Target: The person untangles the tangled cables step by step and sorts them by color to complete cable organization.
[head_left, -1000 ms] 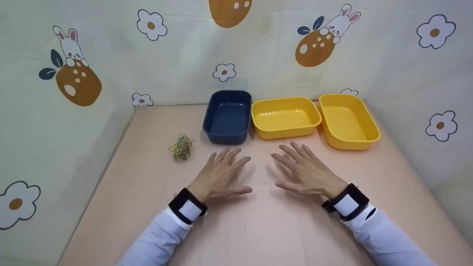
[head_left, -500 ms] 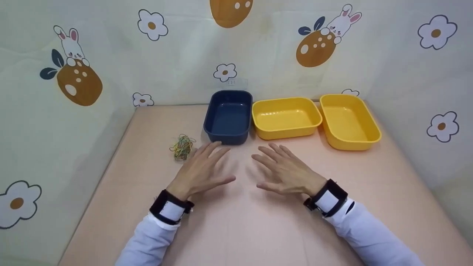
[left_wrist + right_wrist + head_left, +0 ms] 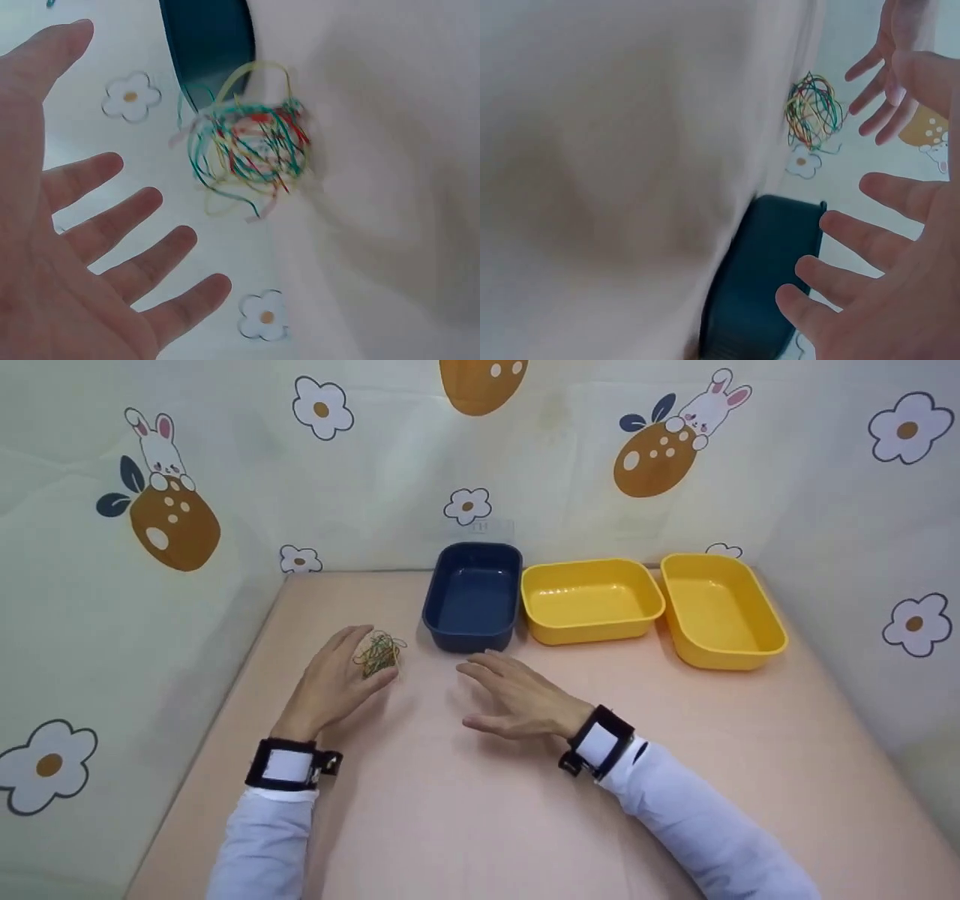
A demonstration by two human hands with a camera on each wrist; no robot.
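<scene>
A tangled bundle of thin coloured strings [image 3: 380, 654], green, yellow and red, lies on the table left of the dark blue bin [image 3: 472, 598]. My left hand [image 3: 330, 682] hovers around its left and near side, fingers spread. In the left wrist view, a gap shows between those fingers and the string bundle [image 3: 251, 146]. My right hand [image 3: 517, 694] is held above the table in front of the blue bin, fingers apart and holding nothing. The right wrist view shows the right hand [image 3: 892, 262] with the string bundle [image 3: 814, 111] farther off, beside the left hand.
Two yellow bins stand right of the blue one along the back: a sideways one [image 3: 592, 619] and a lengthwise one [image 3: 724, 622] at the far right. Patterned cloth walls [image 3: 570, 457] rise behind and beside the pink-covered table [image 3: 525, 825].
Both hands have moved left. The left hand has gone from in front of the blue bin to the string bundle; the right hand has come in front of the blue bin.
</scene>
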